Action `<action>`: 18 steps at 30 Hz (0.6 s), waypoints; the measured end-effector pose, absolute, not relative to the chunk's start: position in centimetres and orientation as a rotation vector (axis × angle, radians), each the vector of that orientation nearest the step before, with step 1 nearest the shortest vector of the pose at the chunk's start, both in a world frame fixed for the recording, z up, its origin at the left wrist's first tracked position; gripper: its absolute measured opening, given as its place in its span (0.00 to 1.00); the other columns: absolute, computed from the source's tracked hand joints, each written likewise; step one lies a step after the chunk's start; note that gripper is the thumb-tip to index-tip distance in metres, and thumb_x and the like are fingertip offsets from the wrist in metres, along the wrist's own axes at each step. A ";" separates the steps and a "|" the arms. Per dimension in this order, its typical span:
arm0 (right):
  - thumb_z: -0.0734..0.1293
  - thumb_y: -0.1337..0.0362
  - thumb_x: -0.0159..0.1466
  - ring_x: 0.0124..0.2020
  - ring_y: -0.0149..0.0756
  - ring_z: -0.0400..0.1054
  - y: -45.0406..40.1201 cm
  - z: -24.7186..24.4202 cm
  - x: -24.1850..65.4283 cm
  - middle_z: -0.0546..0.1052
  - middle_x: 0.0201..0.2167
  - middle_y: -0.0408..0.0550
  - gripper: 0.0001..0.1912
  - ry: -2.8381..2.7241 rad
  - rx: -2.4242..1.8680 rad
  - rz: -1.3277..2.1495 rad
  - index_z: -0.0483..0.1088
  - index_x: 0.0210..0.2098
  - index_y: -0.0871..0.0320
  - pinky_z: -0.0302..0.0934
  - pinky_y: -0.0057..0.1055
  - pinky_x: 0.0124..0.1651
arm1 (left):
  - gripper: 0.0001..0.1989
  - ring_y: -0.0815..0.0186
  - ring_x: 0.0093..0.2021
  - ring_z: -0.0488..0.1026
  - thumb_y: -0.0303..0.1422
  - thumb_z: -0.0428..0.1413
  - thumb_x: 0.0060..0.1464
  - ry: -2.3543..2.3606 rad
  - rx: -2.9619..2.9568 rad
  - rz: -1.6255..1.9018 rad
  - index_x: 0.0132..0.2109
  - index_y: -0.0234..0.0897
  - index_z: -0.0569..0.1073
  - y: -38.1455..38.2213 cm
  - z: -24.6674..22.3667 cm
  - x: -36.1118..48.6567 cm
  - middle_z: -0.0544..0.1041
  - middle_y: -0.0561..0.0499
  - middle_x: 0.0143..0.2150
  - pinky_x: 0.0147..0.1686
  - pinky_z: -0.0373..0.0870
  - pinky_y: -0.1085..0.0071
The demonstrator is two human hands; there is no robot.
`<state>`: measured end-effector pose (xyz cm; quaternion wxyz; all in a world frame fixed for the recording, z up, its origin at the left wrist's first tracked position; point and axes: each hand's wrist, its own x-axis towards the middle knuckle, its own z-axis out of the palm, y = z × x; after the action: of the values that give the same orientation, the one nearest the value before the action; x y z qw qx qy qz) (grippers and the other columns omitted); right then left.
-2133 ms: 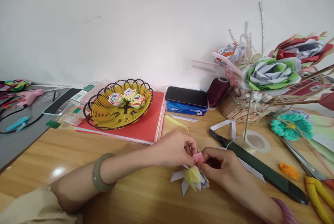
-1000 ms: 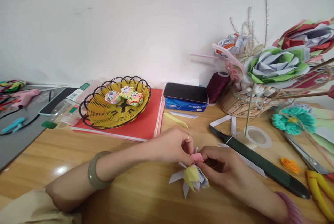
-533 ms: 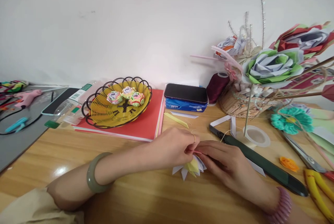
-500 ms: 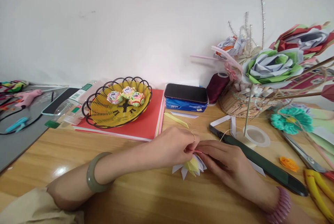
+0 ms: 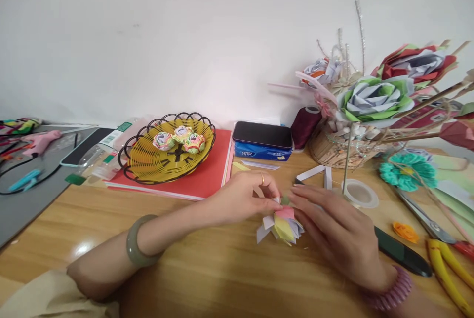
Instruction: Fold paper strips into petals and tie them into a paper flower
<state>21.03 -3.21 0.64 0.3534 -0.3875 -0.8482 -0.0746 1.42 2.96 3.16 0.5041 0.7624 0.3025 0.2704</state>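
A small folded-paper flower [image 5: 283,226] with white, yellow and pink petals is just above the wooden table, tilted. My left hand [image 5: 255,192] pinches a white petal at its upper left between thumb and forefinger. Close against the flower's right side is my right hand [image 5: 333,224], its fingers stretched out and a little apart. Whether its fingertips press on the petals I cannot tell. A green bit of paper [image 5: 285,200] shows at the top of the flower. Part of the dark green cutter [image 5: 402,251] is hidden behind my right hand.
A yellow basket [image 5: 138,162] with three paper flowers rests on red paper [image 5: 222,160]. Behind are a phone [image 5: 262,134] on a blue packet [image 5: 261,151] and a thread spool [image 5: 305,128]. Scissors [image 5: 425,219], yellow-handled pliers [image 5: 440,268] and a tape roll [image 5: 363,194] lie right.
The flower has turned up and shifted slightly right, showing more pink. My left fingers have moved onto a white petal; my right hand has drawn away from the left, its fingers straighter.
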 end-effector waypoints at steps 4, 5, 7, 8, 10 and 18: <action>0.61 0.68 0.60 0.26 0.33 0.65 -3.7 2.0 20.2 0.69 0.25 0.45 0.02 -1.906 -1.218 0.104 0.64 0.29 0.57 0.61 0.30 0.27 | 0.04 0.69 0.33 0.71 0.28 0.53 0.51 0.582 2.346 1.130 0.29 0.33 0.69 2.4 2.6 1.5 0.74 0.49 0.29 0.34 0.68 0.72; 0.60 0.66 0.61 0.24 0.32 0.63 -3.8 2.3 19.9 0.68 0.22 0.43 0.06 -1.887 -1.259 0.236 0.63 0.27 0.56 0.59 0.28 0.25 | 0.03 0.69 0.32 0.71 0.27 0.52 0.51 0.550 2.446 1.229 0.30 0.33 0.69 2.3 2.4 1.6 0.74 0.49 0.28 0.33 0.69 0.72; 0.59 0.63 0.62 0.22 0.30 0.62 -3.9 2.7 19.5 0.68 0.21 0.41 0.09 -1.865 -1.345 0.474 0.63 0.25 0.56 0.57 0.27 0.24 | 0.03 0.70 0.30 0.70 0.25 0.52 0.50 0.507 2.589 1.332 0.30 0.33 0.69 2.1 1.9 1.6 0.74 0.49 0.27 0.31 0.69 0.73; 0.59 0.61 0.62 0.23 0.30 0.62 -3.9 2.7 19.4 0.68 0.21 0.41 0.10 -1.846 -1.386 0.568 0.64 0.26 0.56 0.57 0.27 0.25 | 0.02 0.70 0.30 0.70 0.24 0.53 0.50 0.493 2.635 1.361 0.30 0.33 0.69 2.0 1.6 1.6 0.74 0.49 0.27 0.30 0.69 0.73; 0.59 0.58 0.62 0.24 0.30 0.62 -3.8 2.5 19.3 0.69 0.22 0.41 0.11 -1.799 -1.435 0.715 0.65 0.26 0.56 0.58 0.27 0.27 | 0.01 0.69 0.30 0.70 0.24 0.53 0.49 0.483 2.678 1.380 0.31 0.33 0.69 1.8 1.1 1.7 0.74 0.49 0.28 0.30 0.69 0.73; 0.57 0.57 0.63 0.27 0.32 0.64 -3.2 1.8 19.6 0.69 0.24 0.43 0.13 -1.785 -1.408 0.830 0.64 0.28 0.57 0.58 0.27 0.30 | 0.06 0.67 0.33 0.71 0.23 0.47 0.53 0.626 2.435 1.158 0.33 0.34 0.68 1.7 1.3 1.8 0.74 0.47 0.30 0.33 0.68 0.71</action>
<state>19.64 -3.16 1.84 0.3528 -0.5444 -0.6900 0.3210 1.78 1.75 1.32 0.1858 0.8644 0.2222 0.4109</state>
